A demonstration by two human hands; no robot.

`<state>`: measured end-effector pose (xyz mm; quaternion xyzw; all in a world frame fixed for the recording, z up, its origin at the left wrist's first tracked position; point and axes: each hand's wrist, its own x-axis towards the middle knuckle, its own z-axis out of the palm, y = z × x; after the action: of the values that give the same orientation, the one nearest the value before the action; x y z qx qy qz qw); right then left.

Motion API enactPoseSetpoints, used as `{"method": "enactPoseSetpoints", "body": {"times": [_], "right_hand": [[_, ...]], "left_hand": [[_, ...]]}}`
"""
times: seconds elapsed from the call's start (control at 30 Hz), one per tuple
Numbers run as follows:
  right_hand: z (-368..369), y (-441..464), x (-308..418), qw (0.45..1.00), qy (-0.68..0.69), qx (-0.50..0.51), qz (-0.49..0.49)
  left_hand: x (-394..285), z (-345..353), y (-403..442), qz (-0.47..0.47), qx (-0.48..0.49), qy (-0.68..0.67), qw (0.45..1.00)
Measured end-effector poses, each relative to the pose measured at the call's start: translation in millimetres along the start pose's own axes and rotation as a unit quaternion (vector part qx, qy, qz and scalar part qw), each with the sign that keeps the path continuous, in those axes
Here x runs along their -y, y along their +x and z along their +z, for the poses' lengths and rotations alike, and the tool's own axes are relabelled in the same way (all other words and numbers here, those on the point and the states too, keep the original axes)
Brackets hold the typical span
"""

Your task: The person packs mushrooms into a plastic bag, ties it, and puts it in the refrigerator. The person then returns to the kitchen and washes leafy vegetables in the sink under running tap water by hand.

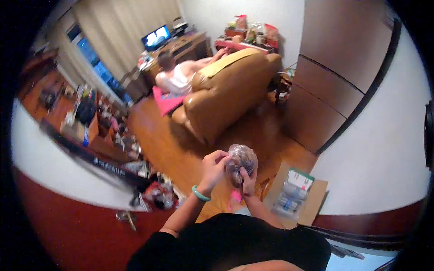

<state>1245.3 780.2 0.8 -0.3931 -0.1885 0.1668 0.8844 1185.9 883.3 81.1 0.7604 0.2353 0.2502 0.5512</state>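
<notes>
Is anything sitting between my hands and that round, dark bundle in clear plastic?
Nothing visible is in the way: the left hand is already at one side of the round bundle, fingers on its plastic, and the right hand grips it.

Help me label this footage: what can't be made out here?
In the head view:
Inside of the plastic-wrapped bundle: obscured by glare, creases and the right hand.
Image on the monitor: too small.
Print on the packs in the carton: too small, blurred.
Most of the seat: hidden behind the sofa back.
</notes>
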Motion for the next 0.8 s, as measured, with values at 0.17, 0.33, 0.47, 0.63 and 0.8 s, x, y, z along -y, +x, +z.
{"method": "enactPoseSetpoints", "body": {"times": [0.17,0.33,0.47,0.63,0.8], "right_hand": [[5.3,99.7,-20.4,0.987,0.095,-0.109,0.071],[2.3,192.1,17.3,0.992,0.003,-0.095,-0.080],[5.8,278.5,38.3,0.987,-0.071,-0.027,-0.140],[-26.2,406.5,50.8,0.658,-0.717,-0.061,-0.223],[-47.8,591.4,141.3,0.521,-0.809,-0.016,-0.273]], "left_hand": [[-8.0,16.8,130.4,-0.001,0.078,-0.152,0.985],[-15.4,47.0,225.6,0.037,0.128,-0.093,0.987],[-12.2,77.1,303.5,-0.135,0.295,-0.409,0.853],[48.5,138.5,418.3,-0.277,0.397,-0.673,0.559],[34.8,185.2,535.0,-0.273,0.416,-0.714,0.493]]}}
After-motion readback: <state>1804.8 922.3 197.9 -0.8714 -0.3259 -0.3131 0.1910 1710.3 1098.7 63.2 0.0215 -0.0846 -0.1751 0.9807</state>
